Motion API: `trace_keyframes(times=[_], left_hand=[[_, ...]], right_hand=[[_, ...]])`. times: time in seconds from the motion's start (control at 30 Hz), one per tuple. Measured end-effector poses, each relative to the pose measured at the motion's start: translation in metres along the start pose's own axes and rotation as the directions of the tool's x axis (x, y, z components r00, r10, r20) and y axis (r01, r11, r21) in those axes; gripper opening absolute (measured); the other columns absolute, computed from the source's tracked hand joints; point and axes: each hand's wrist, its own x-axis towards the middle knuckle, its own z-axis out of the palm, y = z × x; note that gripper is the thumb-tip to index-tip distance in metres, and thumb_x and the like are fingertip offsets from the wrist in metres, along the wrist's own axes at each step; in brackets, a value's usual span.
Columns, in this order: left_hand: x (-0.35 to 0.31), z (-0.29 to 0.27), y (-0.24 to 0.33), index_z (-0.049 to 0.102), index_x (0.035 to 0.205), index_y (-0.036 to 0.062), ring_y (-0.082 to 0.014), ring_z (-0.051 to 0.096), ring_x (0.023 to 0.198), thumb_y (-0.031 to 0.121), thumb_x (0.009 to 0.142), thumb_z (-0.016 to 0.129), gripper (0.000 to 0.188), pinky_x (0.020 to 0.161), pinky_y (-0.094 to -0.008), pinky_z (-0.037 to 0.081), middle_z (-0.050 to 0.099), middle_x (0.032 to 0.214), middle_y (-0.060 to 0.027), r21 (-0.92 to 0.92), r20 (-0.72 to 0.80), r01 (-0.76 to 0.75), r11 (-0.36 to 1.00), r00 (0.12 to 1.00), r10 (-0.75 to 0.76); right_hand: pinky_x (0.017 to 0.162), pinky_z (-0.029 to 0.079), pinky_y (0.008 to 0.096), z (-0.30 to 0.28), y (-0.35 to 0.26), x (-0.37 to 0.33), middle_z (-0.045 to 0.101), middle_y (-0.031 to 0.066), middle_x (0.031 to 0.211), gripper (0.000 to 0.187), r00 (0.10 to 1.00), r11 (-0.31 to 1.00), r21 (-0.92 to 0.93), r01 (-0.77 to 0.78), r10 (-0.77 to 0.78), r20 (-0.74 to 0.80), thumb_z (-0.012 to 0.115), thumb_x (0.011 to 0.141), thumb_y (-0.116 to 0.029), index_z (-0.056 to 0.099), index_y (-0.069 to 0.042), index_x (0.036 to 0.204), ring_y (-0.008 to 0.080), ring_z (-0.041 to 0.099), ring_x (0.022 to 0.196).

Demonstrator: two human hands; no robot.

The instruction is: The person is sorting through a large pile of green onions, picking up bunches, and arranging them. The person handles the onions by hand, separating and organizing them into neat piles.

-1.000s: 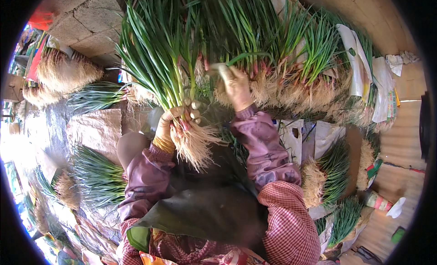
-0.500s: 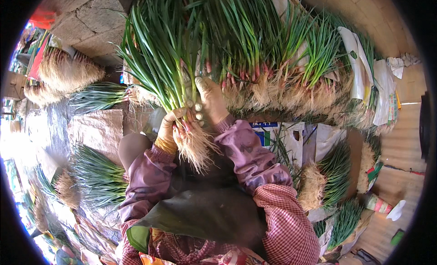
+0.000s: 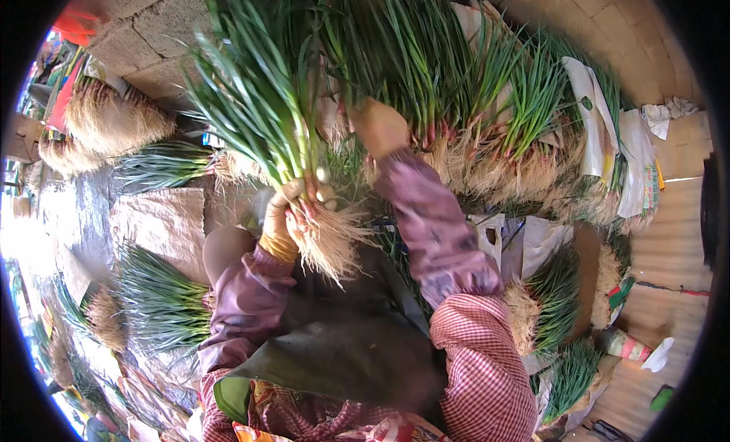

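Observation:
My left hand (image 3: 281,212) is closed round the lower stems of a bunch of spring onions (image 3: 293,130). Its long green leaves point away from me, and its pale roots (image 3: 334,244) hang toward my lap. White fingertips or bulb ends show beside the stems. Further off and to the right, my right hand (image 3: 380,126) reaches to a long row of spring onions (image 3: 426,85) with reddish stem bases. That hand is blurred, and its fingers are hidden among the leaves, so its grip does not show.
Beyond the row stands a block wall (image 3: 601,24). More rooted bundles lie at the left (image 3: 163,297) and right (image 3: 559,290). White sacking (image 3: 593,115) lies over part of the row. A dark apron (image 3: 342,351) covers my lap.
My right hand has left the held bunch and moved away and right to the row. My left hand still grips the bunch, whose leaves have shifted slightly left.

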Motion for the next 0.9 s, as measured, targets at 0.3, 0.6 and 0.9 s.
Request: trace_keyframes(times=[0.3,0.6,0.9], left_hand=[[-0.013,0.004,0.008,0.050,0.111,0.0020,-0.0190,0.052,0.086,0.017,0.075,0.063,0.041,0.080,-0.0347,0.043,0.054,0.088,-0.0066,0.146,-0.042,-0.083,0.986,0.995,0.090],[0.002,-0.023,0.002,0.056,0.097,-0.0020,-0.0191,0.061,0.061,0.017,0.079,0.061,0.027,0.052,-0.0290,0.053,0.061,0.078,-0.0118,0.472,-0.302,0.413,0.779,0.906,-0.297],[-0.016,0.000,-0.001,0.045,0.101,0.0073,-0.0134,0.042,0.077,0.018,0.074,0.061,0.034,0.066,-0.0273,0.039,0.039,0.090,-0.0042,-0.089,0.203,0.083,0.993,0.977,-0.063]], right_hand=[[0.058,0.050,0.0289,-0.104,-0.016,-0.005,0.061,0.0091,0.065,0.030,0.934,0.781,0.608,-0.146,-0.095,0.346,0.052,0.091,-0.030,0.064,-0.002,0.092,0.0145,0.061,0.064],[0.059,0.052,0.0376,-0.064,-0.026,-0.101,0.063,0.0117,0.069,0.020,0.854,0.881,-0.122,0.456,-0.395,0.339,0.052,0.087,-0.019,0.063,-0.003,0.083,0.0235,0.062,0.060],[0.043,0.035,0.0212,-0.003,0.017,-0.088,0.062,0.0048,0.073,0.029,0.969,0.125,0.962,-0.244,-0.011,0.247,0.045,0.095,-0.028,0.058,-0.007,0.080,0.0054,0.043,0.048]])
